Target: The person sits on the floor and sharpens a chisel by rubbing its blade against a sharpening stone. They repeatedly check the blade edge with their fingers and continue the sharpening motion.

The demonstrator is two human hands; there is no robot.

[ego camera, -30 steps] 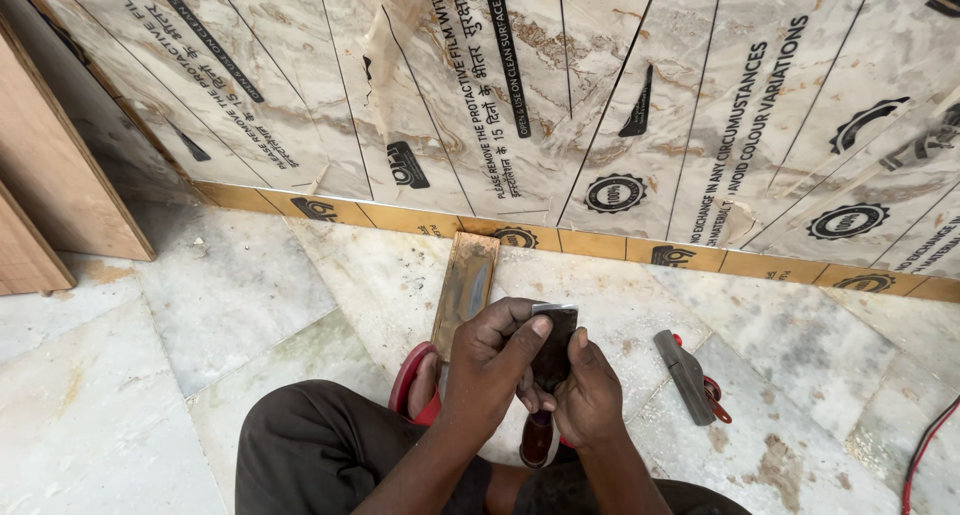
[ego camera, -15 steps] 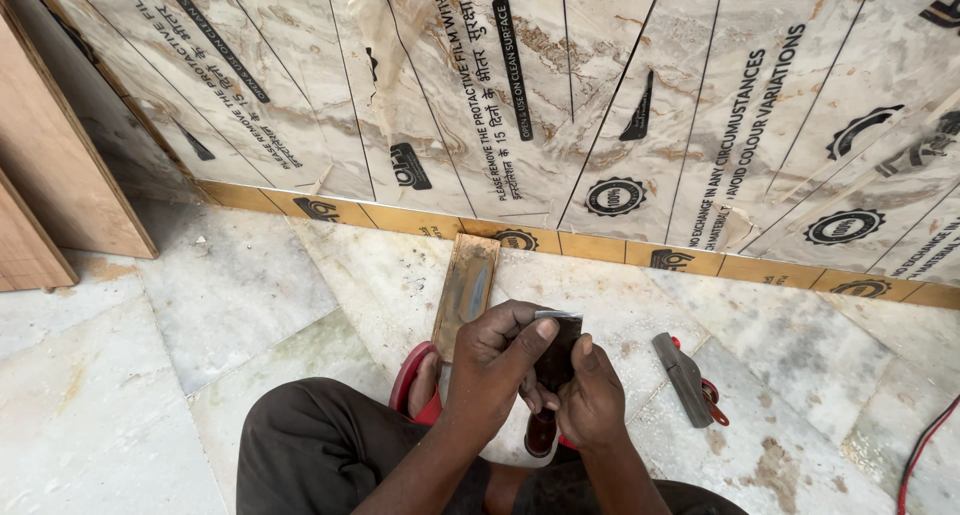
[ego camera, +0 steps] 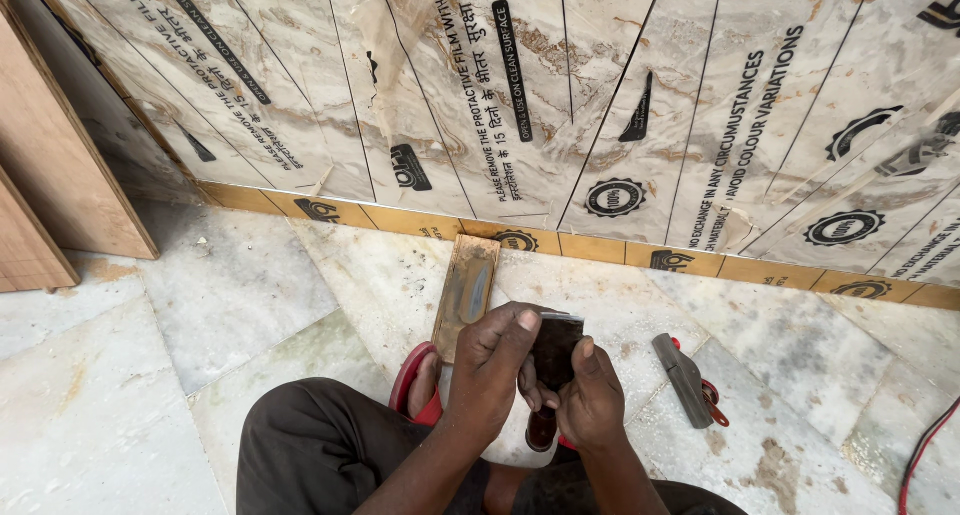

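Note:
Both my hands hold a dark flat chisel blade (ego camera: 555, 350) in front of me. My left hand (ego camera: 493, 370) wraps the blade from the left with its thumb along the top edge. My right hand (ego camera: 592, 400) grips it from the right, thumb pressed on the blade's face. The tool's dark handle (ego camera: 541, 427) hangs down between my palms. Just beyond the hands a long, worn sharpening stone (ego camera: 466, 290) lies flat on the marble floor (ego camera: 250, 295), pointing toward the wall.
A grey metal tool with red handles (ego camera: 688, 380) lies on the floor to my right. A red sandal (ego camera: 412, 380) sits under my knee. Film-covered laminate panels (ego camera: 600, 105) lean along the wall, plywood boards (ego camera: 50, 175) stand at left, a red cable (ego camera: 925, 455) at far right.
My hands and the blade have stayed in nearly the same place; the fingers shifted slightly on the blade.

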